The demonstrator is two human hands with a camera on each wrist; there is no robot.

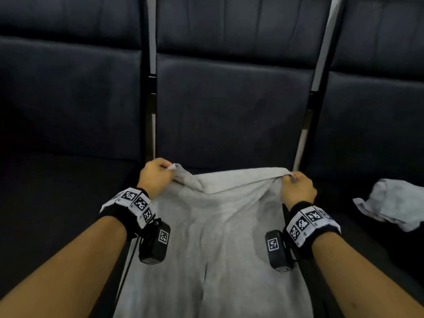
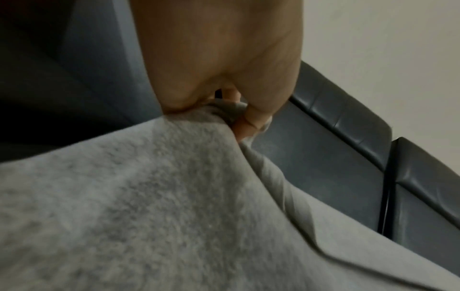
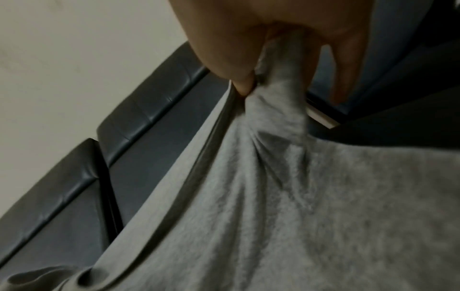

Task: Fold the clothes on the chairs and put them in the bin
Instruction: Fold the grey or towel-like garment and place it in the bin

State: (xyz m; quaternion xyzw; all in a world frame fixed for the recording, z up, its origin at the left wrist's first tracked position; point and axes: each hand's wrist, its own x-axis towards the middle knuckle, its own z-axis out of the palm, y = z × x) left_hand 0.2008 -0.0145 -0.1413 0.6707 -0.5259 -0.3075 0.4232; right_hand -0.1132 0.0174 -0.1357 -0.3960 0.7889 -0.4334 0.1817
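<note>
A light grey fleece garment (image 1: 220, 237) lies spread over the seat of the middle dark chair (image 1: 229, 115) and runs down toward me. My left hand (image 1: 158, 174) pinches its far left corner, and my right hand (image 1: 296, 183) grips its far right corner. Both corners are lifted a little, so the far edge sags between them. In the left wrist view the thumb and fingers of the left hand (image 2: 239, 116) clamp the grey cloth (image 2: 149, 206). In the right wrist view the right hand (image 3: 259, 78) has a bunch of the grey cloth (image 3: 298, 196) in its curled fingers.
A crumpled pale blue-grey garment (image 1: 390, 203) lies on the seat of the right chair (image 1: 378, 99). A third dark chair (image 1: 68, 99) stands on the left. Metal frame bars (image 1: 151, 88) separate the seats. A pale wall (image 2: 398, 49) rises behind the backrests.
</note>
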